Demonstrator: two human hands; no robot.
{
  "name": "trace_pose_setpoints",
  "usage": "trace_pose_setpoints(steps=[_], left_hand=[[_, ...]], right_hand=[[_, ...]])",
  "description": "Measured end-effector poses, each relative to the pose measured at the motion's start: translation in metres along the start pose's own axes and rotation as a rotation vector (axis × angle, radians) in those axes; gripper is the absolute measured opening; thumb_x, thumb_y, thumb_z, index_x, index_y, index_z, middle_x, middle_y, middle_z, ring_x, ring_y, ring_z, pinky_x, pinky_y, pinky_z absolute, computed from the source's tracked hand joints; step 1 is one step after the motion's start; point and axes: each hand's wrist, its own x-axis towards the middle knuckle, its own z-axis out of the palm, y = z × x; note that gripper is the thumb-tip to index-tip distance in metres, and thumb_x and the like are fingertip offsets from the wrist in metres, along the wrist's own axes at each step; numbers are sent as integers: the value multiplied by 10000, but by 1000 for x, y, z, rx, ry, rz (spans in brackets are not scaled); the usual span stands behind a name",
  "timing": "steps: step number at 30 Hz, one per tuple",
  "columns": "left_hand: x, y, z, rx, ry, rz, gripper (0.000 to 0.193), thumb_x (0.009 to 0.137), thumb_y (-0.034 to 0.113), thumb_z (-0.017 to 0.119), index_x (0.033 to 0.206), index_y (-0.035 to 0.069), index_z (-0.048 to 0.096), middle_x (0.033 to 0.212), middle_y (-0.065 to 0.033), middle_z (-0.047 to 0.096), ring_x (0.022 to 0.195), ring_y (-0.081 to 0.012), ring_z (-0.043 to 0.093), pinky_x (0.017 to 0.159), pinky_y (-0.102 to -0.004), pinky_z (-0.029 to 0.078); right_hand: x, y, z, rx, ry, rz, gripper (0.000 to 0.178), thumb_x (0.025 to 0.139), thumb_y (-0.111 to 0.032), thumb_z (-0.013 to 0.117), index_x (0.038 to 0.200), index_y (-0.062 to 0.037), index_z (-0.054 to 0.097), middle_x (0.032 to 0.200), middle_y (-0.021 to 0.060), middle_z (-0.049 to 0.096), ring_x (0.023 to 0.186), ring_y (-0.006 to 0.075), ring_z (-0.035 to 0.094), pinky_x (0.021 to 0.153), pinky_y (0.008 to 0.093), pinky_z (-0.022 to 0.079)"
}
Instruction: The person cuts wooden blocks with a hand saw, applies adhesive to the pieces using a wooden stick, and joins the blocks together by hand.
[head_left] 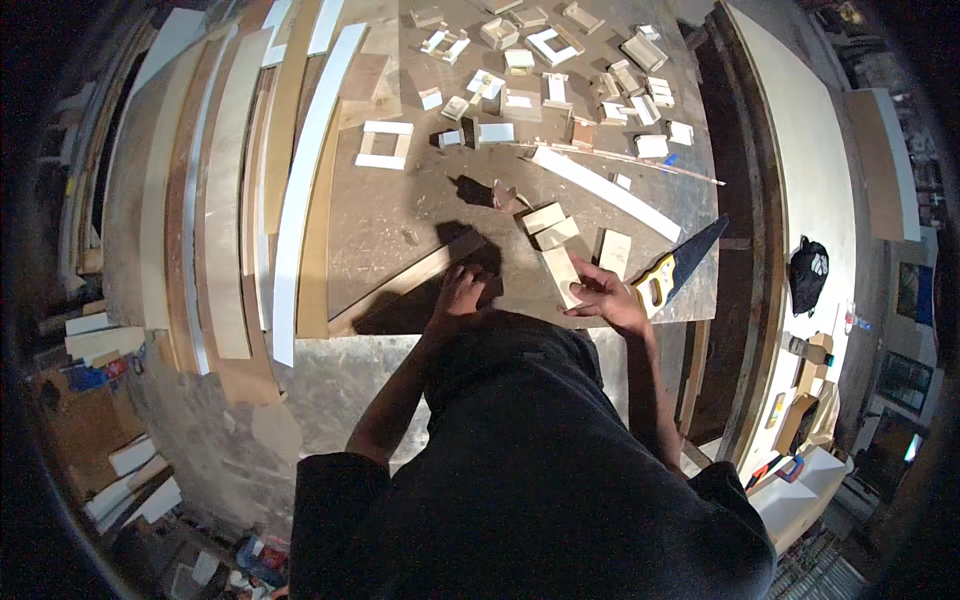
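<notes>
My right hand (608,298) pinches the near end of a short pale wood block (558,268) between thumb and fingers, close to the table's front edge. Smaller wood pieces (546,220) touch that block's far end. Another short wood block (613,254) lies just right of it. In deep shadow, my left hand (462,292) rests near the front edge with bent fingers slightly apart, and no held thing shows. Beside it a long wood strip (405,283) lies slantwise on the worktable (420,205). A handsaw (682,268) with a yellow handle lies right of my right hand.
Long boards (235,190) and a white strip (310,190) are stacked at the left. Many small wood assemblies (550,45) spread over the far side. A white-faced strip (605,193) lies beyond the saw. Across a gap at right, a pale panel (810,150) holds a black cap (808,275).
</notes>
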Motion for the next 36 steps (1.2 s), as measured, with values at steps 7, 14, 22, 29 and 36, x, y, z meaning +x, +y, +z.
trace_pose_setpoints(steps=[7,14,22,29,36], left_hand=[[32,88,-128,-543,223,-16,526,761,197,817,1215,21,621,1139,-217,690,1092,-389,683,937,-447,537],[26,166,-275,-589,562,277,499,751,106,856,1203,-28,693,1108,-192,743,1000,-270,743,866,-368,579],[22,182,-306,-458,582,363,572,729,94,805,1287,31,698,1110,-129,755,954,-281,719,853,-365,568],[21,187,-314,-462,566,355,583,719,97,803,1289,35,699,1111,-134,744,934,-284,715,837,-369,571],[21,190,-314,-472,548,354,576,715,96,802,1279,36,703,1113,-133,741,941,-288,717,839,-376,573]], right_hand=[[-37,-34,37,-57,108,-224,735,996,-4,608,1631,-151,268,1317,79,643,1031,254,727,908,347,618],[-97,-98,81,-184,130,-616,716,908,195,485,1576,-15,335,1660,134,313,1071,268,721,878,306,621],[-117,-115,94,-270,137,-615,795,809,227,513,1556,-22,407,1585,172,440,1432,262,453,1140,337,395],[-115,-109,96,-242,157,-601,807,809,227,534,1563,-31,406,1586,176,437,1377,254,515,1102,323,435],[-116,-104,97,-100,113,-636,744,886,208,543,1565,-68,411,1625,184,372,1301,255,582,977,303,539]])
